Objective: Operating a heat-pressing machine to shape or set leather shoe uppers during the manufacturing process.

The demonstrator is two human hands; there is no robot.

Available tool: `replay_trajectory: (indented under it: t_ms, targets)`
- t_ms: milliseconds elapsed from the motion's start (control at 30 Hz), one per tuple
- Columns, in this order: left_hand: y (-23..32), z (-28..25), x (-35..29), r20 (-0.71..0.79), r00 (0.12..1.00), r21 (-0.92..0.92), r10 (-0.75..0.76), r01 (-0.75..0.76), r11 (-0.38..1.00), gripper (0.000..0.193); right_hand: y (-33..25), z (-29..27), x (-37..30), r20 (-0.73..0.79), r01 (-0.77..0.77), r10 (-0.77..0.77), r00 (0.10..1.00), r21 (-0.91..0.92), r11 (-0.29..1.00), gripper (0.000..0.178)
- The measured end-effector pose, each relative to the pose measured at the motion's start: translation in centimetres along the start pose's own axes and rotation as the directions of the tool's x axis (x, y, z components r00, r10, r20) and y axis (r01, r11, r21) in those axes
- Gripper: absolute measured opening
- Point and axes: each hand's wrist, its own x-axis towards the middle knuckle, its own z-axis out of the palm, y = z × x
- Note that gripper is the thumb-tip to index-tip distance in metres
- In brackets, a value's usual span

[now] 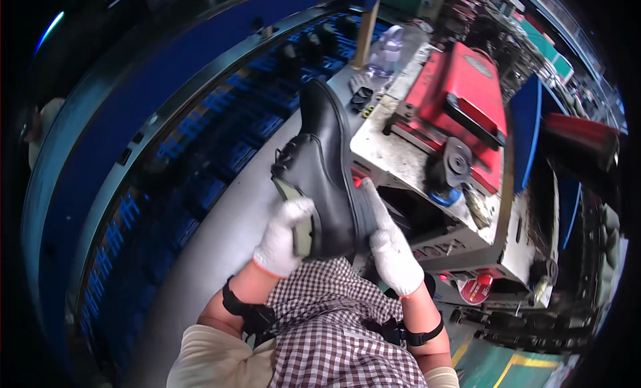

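Both forearms come up from the lower edge, bare below short pale sleeves, each with a black strap around it near the wrist, and both hands wear white gloves. Between the forearms lies a checked cloth (334, 321).

The left hand (286, 236) is raised with its fingers curled around the heel end of a black shoe (320, 168). It grasps the shoe from the left, the gloved fingers wrapped over the back edge where a pale insole shows; the grip is closed firmly on it.

The right hand (394, 251) sits just right of the shoe, lower than its toe. Its index finger is stretched out straight and lies along the sole side of the shoe, touching it, while the rest of the hand bears against the lower part of the shoe. Whether the other fingers close around the shoe cannot be told, since they are hidden behind it.

The shoe is held up in the air, toe pointing away from the person and upward, laces on its left side.

Right of the shoe stands a worn grey machine (414, 154) with a red housing (461, 101) on top. Left of the shoe runs a curved blue conveyor (200, 148). Beyond the toe stands a clear plastic bottle (387, 51).
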Motion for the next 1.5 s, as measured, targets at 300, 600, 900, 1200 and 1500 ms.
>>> replay_trajectory:
  t_ms: [300, 600, 900, 1200, 1500]
  targets:
    - [12.6, -10.8, 17.1, -0.442, 0.853, 0.292, 0.278, -0.156, 0.943, 0.019, 4.3, -3.3, -6.7, -0.483, -0.245, 0.232, 0.844, 0.037, 0.969, 0.107]
    - [20.3, -23.3, 34.1, -0.301, 0.507, 0.953, 0.807, 0.14, 0.268, 0.075, 8.8, -4.3, -10.9, -0.663, -0.257, 0.382, 0.644, 0.283, 0.924, 0.092]
    - [16.0, -24.0, 16.0, -0.209, 0.368, 0.976, 0.906, 0.14, 0.168, 0.083, 10.4, -3.8, -9.9, -0.59, -0.328, 0.434, 0.681, 0.284, 0.901, 0.09]
    - [23.9, -30.7, 6.2, -0.882, 0.074, 0.44, 0.466, -0.229, 0.868, 0.091, 11.2, -3.0, -9.3, -0.539, -0.305, 0.416, 0.732, 0.287, 0.908, 0.082]
    - [23.5, -33.6, 2.9, -0.748, 0.306, 0.542, 0.589, -0.229, 0.808, 0.064, 11.7, -2.5, -11.2, -0.515, -0.249, 0.415, 0.751, 0.361, 0.899, 0.077]
